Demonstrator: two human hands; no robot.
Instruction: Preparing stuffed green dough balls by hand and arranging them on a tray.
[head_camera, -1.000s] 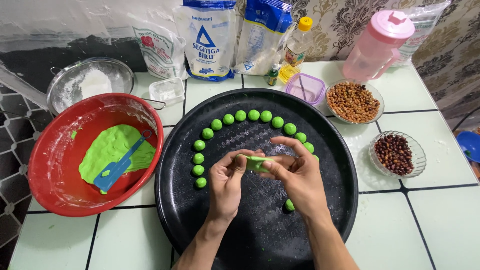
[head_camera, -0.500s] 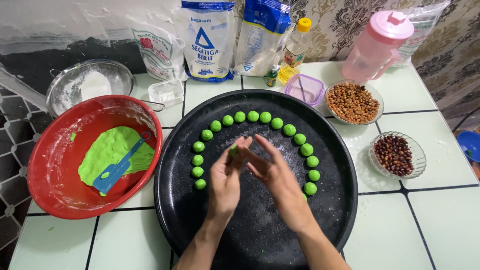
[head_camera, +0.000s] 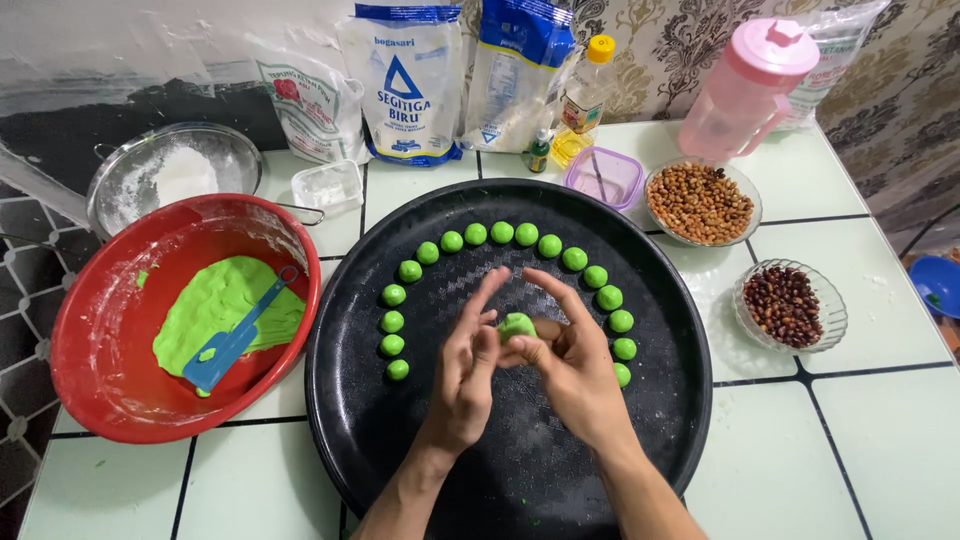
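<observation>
Both hands meet over the middle of a round black tray (head_camera: 660, 440). A small lump of green dough (head_camera: 516, 325) sits between them, pinched by the fingers of my right hand (head_camera: 570, 365) and pressed by the fingertips of my left hand (head_camera: 468, 370). Several small green dough balls (head_camera: 500, 233) lie in an arc around the tray's far half. To the left, a red bowl (head_camera: 100, 370) holds a flat mass of green dough (head_camera: 215, 300) with a blue spatula (head_camera: 235, 335) lying in it.
The white tiled table also carries a metal sieve with flour (head_camera: 170, 175), a small clear box (head_camera: 328, 186), flour bags (head_camera: 405, 80), an oil bottle (head_camera: 583, 95), a purple tub (head_camera: 605, 178), a bowl of peanuts (head_camera: 700, 202), a bowl of dark beans (head_camera: 785, 302) and a pink jug (head_camera: 748, 90).
My hands drew closer together around the dough lump; the left fingers now stand up against it. Earlier the right hand had lain over the arc's right end, hiding some balls.
</observation>
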